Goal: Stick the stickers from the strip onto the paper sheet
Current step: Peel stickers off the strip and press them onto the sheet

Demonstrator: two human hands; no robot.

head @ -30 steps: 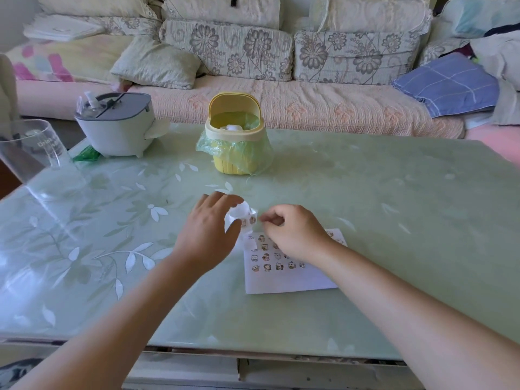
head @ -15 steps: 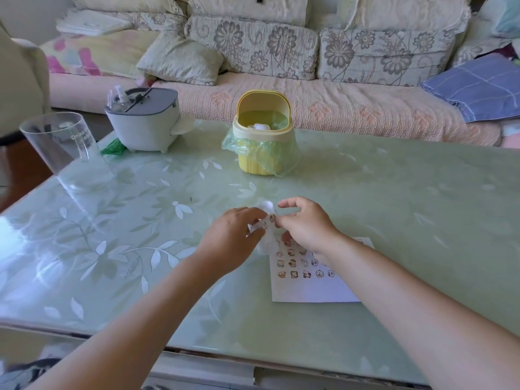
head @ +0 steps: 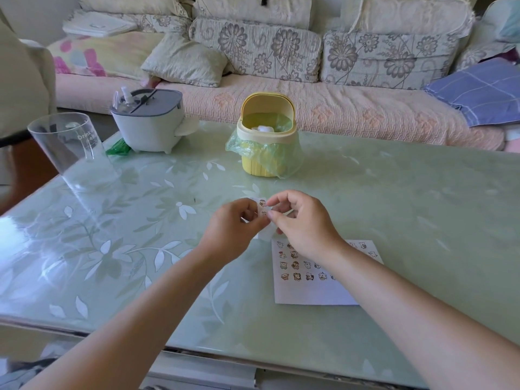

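A white sticker strip [head: 262, 207] with small cartoon stickers is held up just above the table, between both hands. My left hand [head: 232, 230] grips its left side with curled fingers. My right hand [head: 299, 222] pinches the strip's right edge between thumb and forefinger. The white paper sheet [head: 309, 288] lies flat on the table under my right wrist, with several rows of small stickers on it; my forearm hides part of it.
A yellow mini bin [head: 267, 139] lined with a green bag stands behind the hands. A grey-white appliance [head: 149, 122] and a clear plastic cup [head: 70, 150] sit at the back left. The green glass table [head: 408, 220] ends at a sofa [head: 309, 102].
Both hands have lifted the strip slightly and drawn closer together; my right thumb and forefinger now pinch the strip's edge. The camera has shifted, moving the scene rightward in view.
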